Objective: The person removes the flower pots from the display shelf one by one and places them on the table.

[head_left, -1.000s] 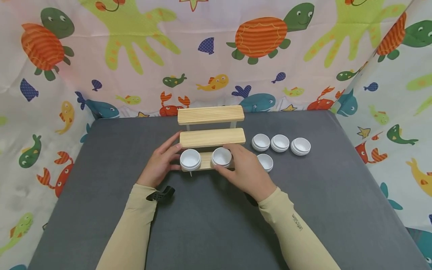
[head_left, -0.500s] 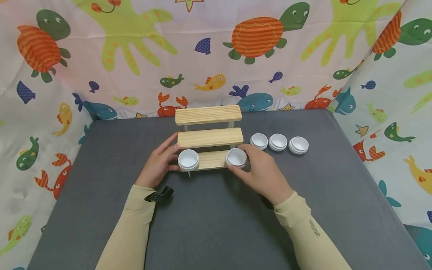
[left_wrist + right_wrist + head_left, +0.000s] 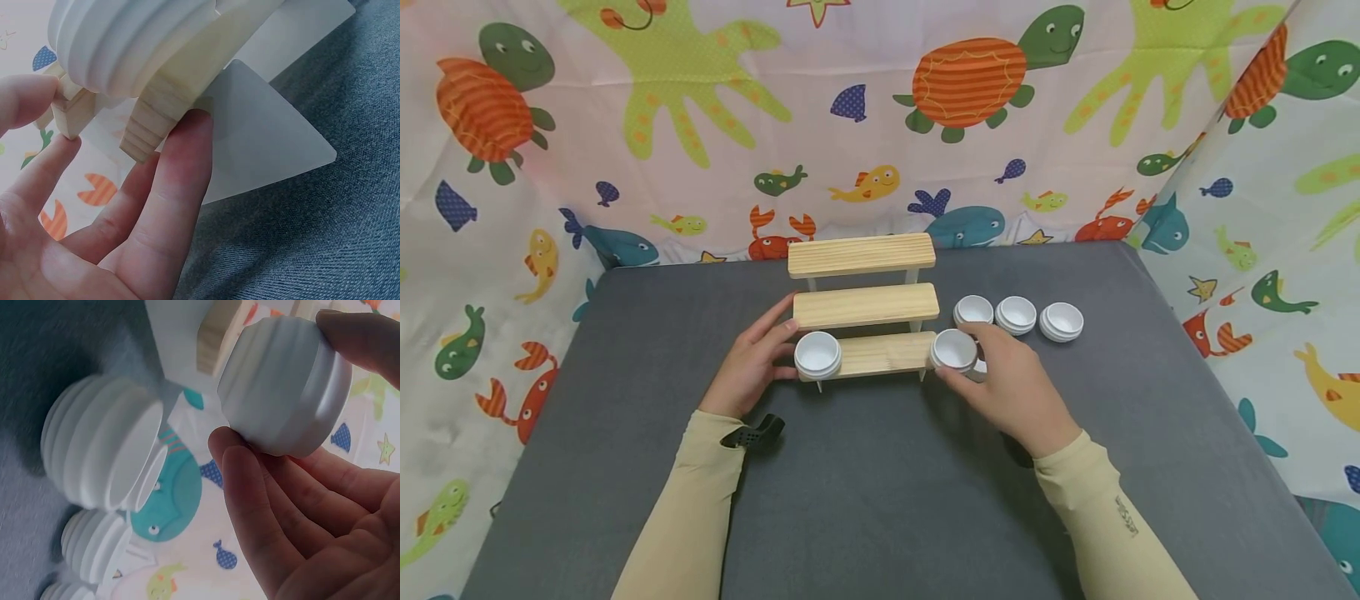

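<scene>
A three-tier wooden display stand (image 3: 867,307) with pale boards and clear side supports stands mid-table. My left hand (image 3: 752,358) grips its left end; in the left wrist view, thumb and fingers (image 3: 187,169) touch the ends of two boards. On the left of the lowest board sits a white ribbed cup (image 3: 817,357), close to that hand. My right hand (image 3: 1018,387) pinches another white ribbed cup (image 3: 953,350) between thumb and fingers, just past the lowest board's right end. The right wrist view shows this held cup (image 3: 284,387) away from the tabletop.
Three white cups (image 3: 1017,315) stand in a row on the grey table (image 3: 880,500), right of the stand. Another cup (image 3: 980,370) is mostly hidden behind my right hand. A cartoon sea-animal cloth (image 3: 700,192) hangs behind and along both sides.
My right hand has moved the pinched cup rightward along the lowest board and past its right end. My left hand keeps its grip on the stand. The head view shifted slightly.
</scene>
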The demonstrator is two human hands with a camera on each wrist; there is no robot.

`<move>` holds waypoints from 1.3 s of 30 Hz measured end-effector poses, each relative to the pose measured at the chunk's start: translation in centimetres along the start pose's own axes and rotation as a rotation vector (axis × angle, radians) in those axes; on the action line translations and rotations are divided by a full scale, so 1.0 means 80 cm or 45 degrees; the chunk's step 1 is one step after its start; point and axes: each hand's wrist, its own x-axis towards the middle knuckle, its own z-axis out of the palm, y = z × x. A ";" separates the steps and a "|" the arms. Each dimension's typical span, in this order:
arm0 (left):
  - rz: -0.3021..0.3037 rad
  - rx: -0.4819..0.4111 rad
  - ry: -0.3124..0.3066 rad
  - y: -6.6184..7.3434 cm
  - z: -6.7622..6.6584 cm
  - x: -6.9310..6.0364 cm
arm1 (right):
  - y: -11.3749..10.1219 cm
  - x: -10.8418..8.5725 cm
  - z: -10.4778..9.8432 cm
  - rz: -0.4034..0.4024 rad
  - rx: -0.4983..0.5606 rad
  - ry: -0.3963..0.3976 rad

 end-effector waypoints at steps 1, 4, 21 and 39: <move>0.001 0.000 0.000 0.000 0.000 0.000 | 0.003 -0.001 -0.002 0.006 -0.002 0.006; 0.001 0.001 0.003 0.000 0.000 0.001 | 0.010 -0.003 -0.007 0.029 -0.014 0.015; -0.012 0.013 0.009 0.004 0.002 0.001 | 0.051 -0.019 -0.032 0.206 -0.049 0.032; -0.021 0.015 0.017 0.004 0.003 -0.002 | 0.083 -0.033 -0.039 0.352 -0.037 0.032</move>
